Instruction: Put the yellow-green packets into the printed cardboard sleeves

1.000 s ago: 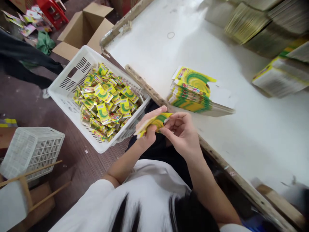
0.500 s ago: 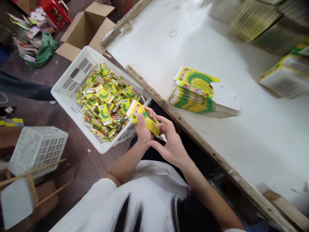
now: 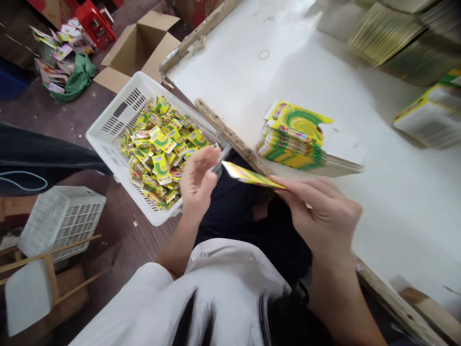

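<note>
Between thumb and fingers, my right hand (image 3: 317, 206) pinches the end of a flat yellow-green carton (image 3: 252, 176) over the table's wooden edge. The carton's white flap points toward my left hand (image 3: 200, 180), which is apart from it, its fingers curved and apart with nothing in them, by the rim of a white plastic crate (image 3: 139, 209). Inside the crate lie several small folded yellow-green boxes (image 3: 162, 139). A stack of flat yellow-green cartons (image 3: 295, 125) rests on the white table (image 3: 230, 72), beyond my right hand.
Bundled cartons (image 3: 385, 33) and another carton stack (image 3: 428, 113) are at the table's far right. An open cardboard box (image 3: 133, 53), red stool (image 3: 94, 24), green sack (image 3: 77, 79), upturned white crate (image 3: 63, 221) and chair (image 3: 29, 293) are on the floor. A person's dark-clothed leg (image 3: 46, 149) is at left.
My hands have moved apart. The small box both hands were on is gone from them, and my right hand, now farther right, holds a flat carton. My left hand has opened beside the crate.
</note>
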{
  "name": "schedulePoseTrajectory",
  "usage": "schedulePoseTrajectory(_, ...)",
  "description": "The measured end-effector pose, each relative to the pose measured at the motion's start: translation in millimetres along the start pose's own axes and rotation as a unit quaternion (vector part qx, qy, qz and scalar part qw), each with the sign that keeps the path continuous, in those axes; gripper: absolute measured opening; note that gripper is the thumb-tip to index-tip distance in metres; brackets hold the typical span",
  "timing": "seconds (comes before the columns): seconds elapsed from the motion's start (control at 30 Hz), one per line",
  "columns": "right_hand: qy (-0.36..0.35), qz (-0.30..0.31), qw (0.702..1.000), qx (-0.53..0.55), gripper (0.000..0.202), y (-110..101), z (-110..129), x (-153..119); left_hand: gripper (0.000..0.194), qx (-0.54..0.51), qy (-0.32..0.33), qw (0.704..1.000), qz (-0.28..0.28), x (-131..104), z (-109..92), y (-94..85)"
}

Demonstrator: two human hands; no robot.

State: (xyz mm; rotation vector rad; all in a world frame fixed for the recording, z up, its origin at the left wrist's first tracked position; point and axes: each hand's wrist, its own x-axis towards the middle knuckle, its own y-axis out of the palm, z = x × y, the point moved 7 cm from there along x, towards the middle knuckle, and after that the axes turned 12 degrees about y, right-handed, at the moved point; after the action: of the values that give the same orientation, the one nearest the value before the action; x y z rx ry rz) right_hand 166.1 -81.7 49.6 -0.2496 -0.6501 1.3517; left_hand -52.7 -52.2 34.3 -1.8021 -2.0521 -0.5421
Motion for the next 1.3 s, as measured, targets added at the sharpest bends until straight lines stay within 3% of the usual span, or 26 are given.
schedulePoseTrajectory(0.07, -0.069, 0.001, 0.995, -0.072, 0.04, -0.8, 10.3, -1.0, 0.07, 0.084, 0.055, 0.991, 0.091, 8.4, -27.1, 4.4)
schedulePoseTrajectory(0.13, -0.139, 0.03, 0.986, -0.091, 0.043, 6.7, 22.6, -6.2, 0.091, 0.16, 0.043, 0.959, 0.228, 7.3, -31.9, 20.4)
schedulePoseTrajectory(0.2, -0.157, 0.042, 0.984, -0.075, 0.048, 12.7, 29.7, -10.3, 0.085, 0.187, -0.005, 0.923, 0.337, -2.1, -20.3, 36.4)
schedulePoseTrajectory(0.23, -0.14, 0.027, 0.988, -0.057, 0.053, 12.4, 29.7, -10.5, 0.077, 0.189, -0.03, 0.913, 0.361, -7.1, -12.3, 41.7)
schedulePoseTrajectory(0.37, 0.046, -0.047, 0.993, 0.099, 0.078, 6.0, 2.3, -7.5, 0.068, 0.19, -0.068, 0.918, 0.342, -23.7, 10.2, 52.0)
schedulePoseTrajectory(0.4, 0.093, -0.027, 0.985, 0.143, 0.075, 10.8, -6.7, -7.3, 0.07, 0.186, -0.05, 0.92, 0.34, -27.7, 11.0, 55.3)
schedulePoseTrajectory(0.47, 0.174, 0.076, 0.957, 0.221, 0.06, 30.8, -20.8, -7.9, 0.072, 0.166, 0.007, 0.922, 0.351, -35.0, 7.9, 63.1)
schedulePoseTrajectory(0.57, 0.261, 0.227, 0.88, 0.326, 0.048, 60.2, -30.2, -13.3, 0.072, 0.153, 0.097, 0.919, 0.351, -39.9, 1.2, 68.5)
schedulePoseTrajectory(0.63, 0.289, 0.24, 0.85, 0.369, 0.053, 66.6, -34.6, -13.8, 0.063, 0.158, 0.121, 0.921, 0.334, -38.4, 0.7, 66.4)
schedulePoseTrajectory(0.73, 0.266, 0.191, 0.871, 0.366, 0.073, 61.4, -38.0, -11.1, 0.053, 0.165, 0.083, 0.924, 0.334, -36.2, 8.7, 63.1)
schedulePoseTrajectory(0.83, 0.158, 0.197, 0.925, 0.283, 0.087, 54.3, -25.0, -12.2, 0.062, 0.162, 0.01, 0.921, 0.354, -38.7, 22.5, 62.0)
schedulePoseTrajectory(0.97, 0.024, 0.199, 0.973, 0.116, 0.052, 46.9, -4.6, -15.7, 0.077, 0.163, 0.011, 0.939, 0.302, -37.1, 29.7, 56.2)
schedulePoseTrajectory(1.07, 0.025, 0.133, 0.987, 0.091, 0.05, 38.0, -5.3, -11.5, 0.075, 0.22, 0.038, 0.942, 0.252, -31.2, 26.2, 48.0)
schedulePoseTrajectory(1.17, 0.049, 0.083, 0.991, 0.094, 0.044, 33.8, -13.3, -8.8, 0.065, 0.288, 0.03, 0.921, 0.262, -26.5, 21.5, 42.0)
schedulePoseTrajectory(1.3, 0.016, 0.151, 0.987, 0.044, 0.039, 41.7, -15.4, -11.0, 0.054, 0.303, 0.005, 0.904, 0.3, -24.2, 17.0, 36.2)
